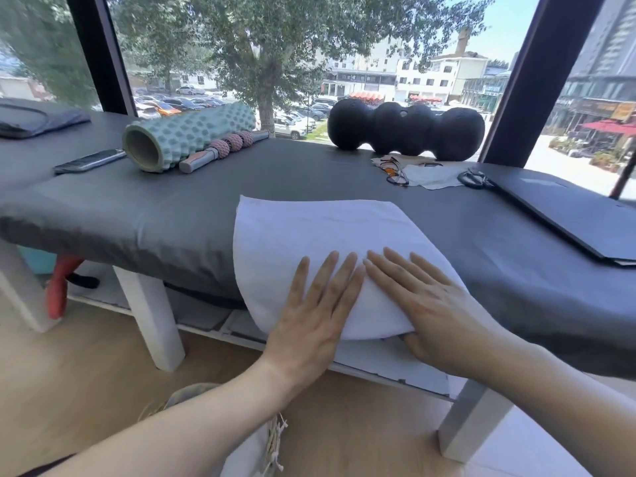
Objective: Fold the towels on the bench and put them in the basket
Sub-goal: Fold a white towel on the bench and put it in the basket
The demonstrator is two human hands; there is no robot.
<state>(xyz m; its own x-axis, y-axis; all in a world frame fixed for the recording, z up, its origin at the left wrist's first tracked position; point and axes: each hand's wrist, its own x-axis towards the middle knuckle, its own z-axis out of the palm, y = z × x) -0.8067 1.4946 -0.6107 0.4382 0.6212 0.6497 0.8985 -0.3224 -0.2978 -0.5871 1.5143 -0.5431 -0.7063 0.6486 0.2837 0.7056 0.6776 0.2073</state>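
Towel [309,242], white and folded, lies on the grey surface [137,215], its near end draped over the front edge. We press both hands flat on it, left hand [313,315] beside right hand [433,315], fingers straight, gripping nothing.

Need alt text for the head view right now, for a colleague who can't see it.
Both hands, left hand and right hand, press flat on a white towel draped over the near edge of a grey padded bench. Behind it lie a teal foam roller and a black peanut roller.
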